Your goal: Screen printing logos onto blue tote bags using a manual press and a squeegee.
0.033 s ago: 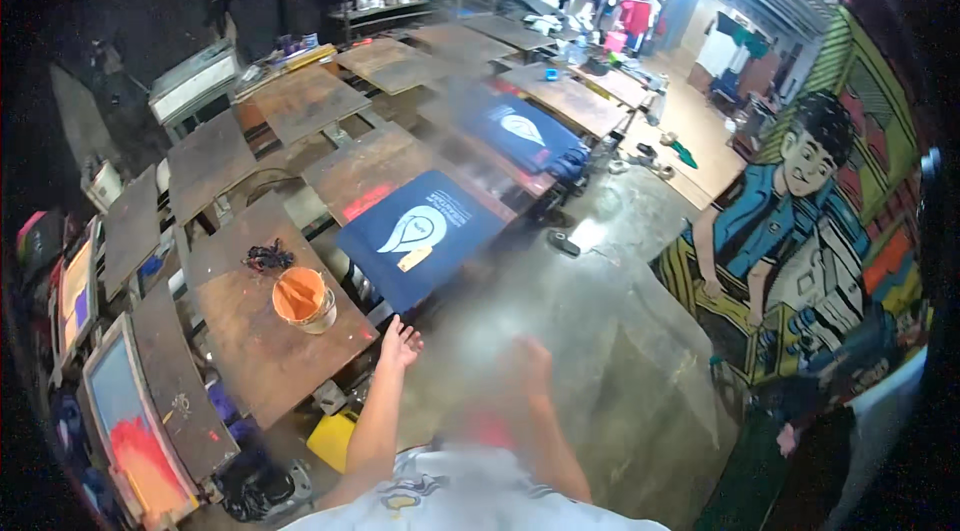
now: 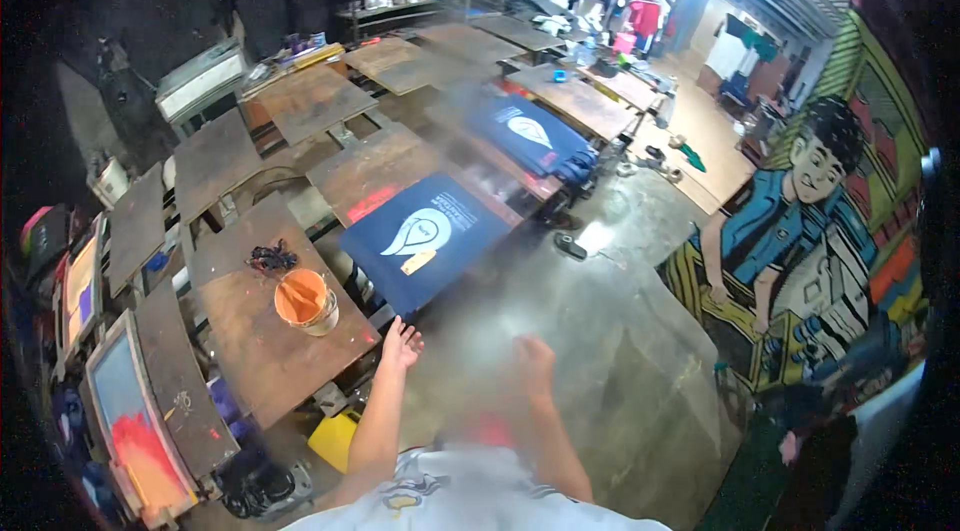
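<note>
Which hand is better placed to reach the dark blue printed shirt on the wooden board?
Left. The left hand, fingers spread, hovers just below the dark blue printed shirt; the right hand is blurred and farther right, over bare floor.

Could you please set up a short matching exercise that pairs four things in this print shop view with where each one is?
Things:
1. left hand
2. right hand
3. orange bucket
4. navy shirt

Places:
A. spread flat on a pallet, white print facing up
B. standing on a brown wooden pallet
C. open, beside the near edge of the shirt's pallet
D. blurred, raised over the concrete floor

Pairs: 1-C, 2-D, 3-B, 4-A
</note>
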Motion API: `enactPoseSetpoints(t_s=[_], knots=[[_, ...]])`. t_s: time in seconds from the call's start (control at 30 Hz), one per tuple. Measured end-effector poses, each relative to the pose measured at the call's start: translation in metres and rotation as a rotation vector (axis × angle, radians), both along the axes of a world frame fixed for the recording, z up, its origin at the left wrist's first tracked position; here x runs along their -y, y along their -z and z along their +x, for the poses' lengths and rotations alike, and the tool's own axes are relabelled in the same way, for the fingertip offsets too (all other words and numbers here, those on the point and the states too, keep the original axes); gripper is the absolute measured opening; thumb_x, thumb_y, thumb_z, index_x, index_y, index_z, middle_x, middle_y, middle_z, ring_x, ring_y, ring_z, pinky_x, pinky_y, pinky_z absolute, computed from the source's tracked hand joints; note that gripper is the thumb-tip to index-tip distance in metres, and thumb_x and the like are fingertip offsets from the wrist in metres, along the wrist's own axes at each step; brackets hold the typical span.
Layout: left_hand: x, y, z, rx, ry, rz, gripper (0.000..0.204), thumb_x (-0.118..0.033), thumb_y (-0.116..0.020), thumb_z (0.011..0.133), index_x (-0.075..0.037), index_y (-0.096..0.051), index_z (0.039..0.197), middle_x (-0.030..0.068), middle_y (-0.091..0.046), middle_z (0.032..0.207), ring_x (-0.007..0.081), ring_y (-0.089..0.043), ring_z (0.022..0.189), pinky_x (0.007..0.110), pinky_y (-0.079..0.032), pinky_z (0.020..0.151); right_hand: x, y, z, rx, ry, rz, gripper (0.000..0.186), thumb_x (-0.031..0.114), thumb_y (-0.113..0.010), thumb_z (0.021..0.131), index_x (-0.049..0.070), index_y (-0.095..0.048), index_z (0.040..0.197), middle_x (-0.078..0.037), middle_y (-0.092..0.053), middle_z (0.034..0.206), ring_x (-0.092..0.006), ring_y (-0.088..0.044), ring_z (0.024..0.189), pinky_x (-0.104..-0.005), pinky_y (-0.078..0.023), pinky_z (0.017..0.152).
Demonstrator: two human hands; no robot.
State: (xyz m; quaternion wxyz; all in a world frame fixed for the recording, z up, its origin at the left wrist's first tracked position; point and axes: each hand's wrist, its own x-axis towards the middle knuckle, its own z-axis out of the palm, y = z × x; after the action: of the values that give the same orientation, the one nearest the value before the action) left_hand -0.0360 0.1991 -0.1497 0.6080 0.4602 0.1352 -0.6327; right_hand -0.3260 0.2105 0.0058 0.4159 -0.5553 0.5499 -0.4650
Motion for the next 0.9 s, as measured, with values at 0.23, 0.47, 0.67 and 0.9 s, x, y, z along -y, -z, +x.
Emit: enactPoseSetpoints(t_s=[0.23, 0.47, 0.67, 0.9], knots=[[0.021, -0.008, -0.018, 0.278, -0.209, 0.019, 0.021, -0.03, -0.067, 0.093, -0.015, -0.063, 0.107, -0.0022, -0.068, 0.1, 0.0114, -0.06, 0.081, 0.029, -0.046, 0.067, 0.14, 0.025, -0.015, 0.172, -0.165, 0.031, 0.011, 0.008, -0.063, 0.094, -0.001, -0.067, 0.098, -0.004, -0.069, 0.083, -0.0091, -0.063, 0.07, -0.0235, -0.05, 0.065], [0.049, -0.031, -0.025, 1.144, -0.337, 0.088, 0.014, -0.018, -0.067, 0.092, -0.004, -0.065, 0.089, -0.0006, -0.06, 0.082, 0.0087, -0.055, 0.076, 0.027, -0.045, 0.069, 0.238, 0.019, 0.016, 0.227, -0.346, 0.04, 0.013, 0.008, -0.064, 0.092, -0.003, -0.068, 0.097, -0.002, -0.067, 0.079, -0.0064, -0.059, 0.071, -0.0234, -0.048, 0.064], [0.106, -0.123, -0.055, 1.748, -0.056, 0.054, 0.013, -0.013, -0.072, 0.082, -0.002, -0.067, 0.087, 0.0235, -0.06, 0.129, 0.034, -0.058, 0.118, 0.039, -0.043, 0.101, 0.274, 0.009, 0.06, 0.3, -0.595, 0.122, 0.012, 0.009, -0.064, 0.094, -0.001, -0.068, 0.099, -0.003, -0.069, 0.081, -0.0064, -0.062, 0.069, -0.0224, -0.051, 0.062], [0.172, -0.135, -0.078, 1.777, 0.257, 0.047, 0.013, -0.006, -0.07, 0.075, 0.001, -0.063, 0.083, 0.0221, -0.055, 0.136, 0.0387, -0.053, 0.122, 0.042, -0.041, 0.101, 0.308, -0.004, 0.112, 0.05, -0.706, -0.014, 0.024, 0.017, -0.072, 0.085, -0.001, -0.067, 0.101, -0.014, -0.069, 0.092, -0.0188, -0.065, 0.079, -0.0308, -0.051, 0.07]])
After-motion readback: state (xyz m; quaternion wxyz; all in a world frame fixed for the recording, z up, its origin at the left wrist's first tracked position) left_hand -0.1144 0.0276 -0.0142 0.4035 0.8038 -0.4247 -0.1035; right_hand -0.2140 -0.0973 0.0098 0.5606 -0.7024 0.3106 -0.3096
